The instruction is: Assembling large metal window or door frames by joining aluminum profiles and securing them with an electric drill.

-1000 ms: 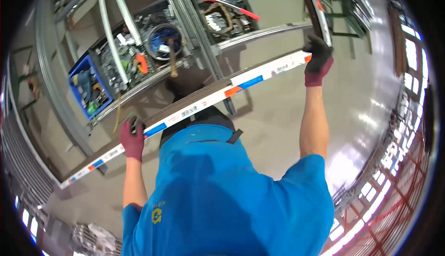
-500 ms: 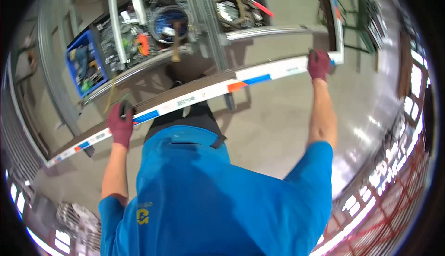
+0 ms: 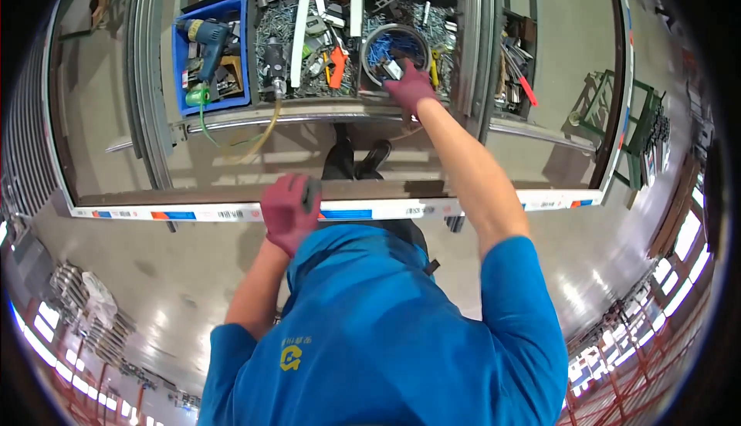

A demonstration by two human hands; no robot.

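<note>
A large rectangular frame with dark inner sides and a white, blue and orange taped face (image 3: 201, 214) lies across in front of me. My left hand (image 3: 290, 208), in a maroon glove with dark fingers, is curled closed at its near bar; what it holds, if anything, is hidden. Over that bar stretches my right arm. My right hand (image 3: 411, 89), gloved alike, is at the near right rim of a round metal bowl (image 3: 366, 62) with blue screws (image 3: 394, 40) inside. Its fingertips are partly hidden, beside a small white-and-black piece (image 3: 394, 69).
Beyond the near bar, a tray of loose screws (image 3: 270, 32) holds an orange tool (image 3: 337, 66) and an air tool (image 3: 275, 65). Left of it, a blue bin (image 3: 245, 55) contains a power drill (image 3: 210, 44). Metal rails (image 3: 480, 55) run beneath the frame. A green stand (image 3: 644, 133) is at right.
The view has shifted. My right hand has let go of the frame's right corner and reached into the bowl. My left hand has moved right along the near bar, which now lies level.
</note>
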